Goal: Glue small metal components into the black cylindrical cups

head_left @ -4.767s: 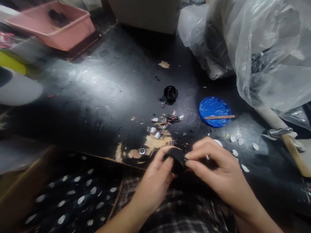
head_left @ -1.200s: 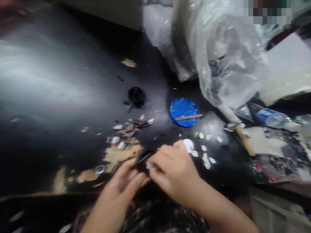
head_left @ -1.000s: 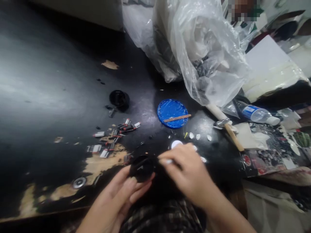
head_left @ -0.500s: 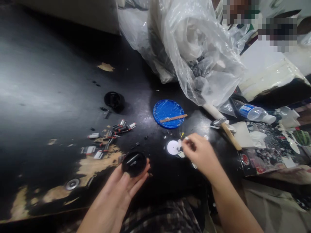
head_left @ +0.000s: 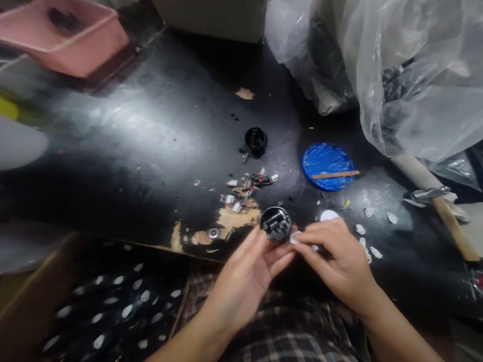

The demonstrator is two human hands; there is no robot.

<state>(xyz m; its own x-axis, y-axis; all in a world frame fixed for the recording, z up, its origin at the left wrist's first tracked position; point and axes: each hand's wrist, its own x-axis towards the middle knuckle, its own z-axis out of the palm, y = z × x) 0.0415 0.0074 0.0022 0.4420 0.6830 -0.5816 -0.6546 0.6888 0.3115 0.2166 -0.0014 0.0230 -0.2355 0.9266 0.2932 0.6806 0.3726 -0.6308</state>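
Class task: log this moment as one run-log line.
left hand: holds round black housing | right hand: pinches small white piece beside it

pink tray (head_left: 75,37) cut off top-left, plastic bag (head_left: 415,75) contents unclear, edges blurred

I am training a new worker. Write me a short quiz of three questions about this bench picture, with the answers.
1. True or false: the left hand holds the round black housing.
2. What lies across the blue lid? A) screwdriver B) wooden stick C) brush
3. Fill in: the right hand pinches a small ____ piece beside the housing.

Key
1. True.
2. B, the wooden stick.
3. White: the small white piece.
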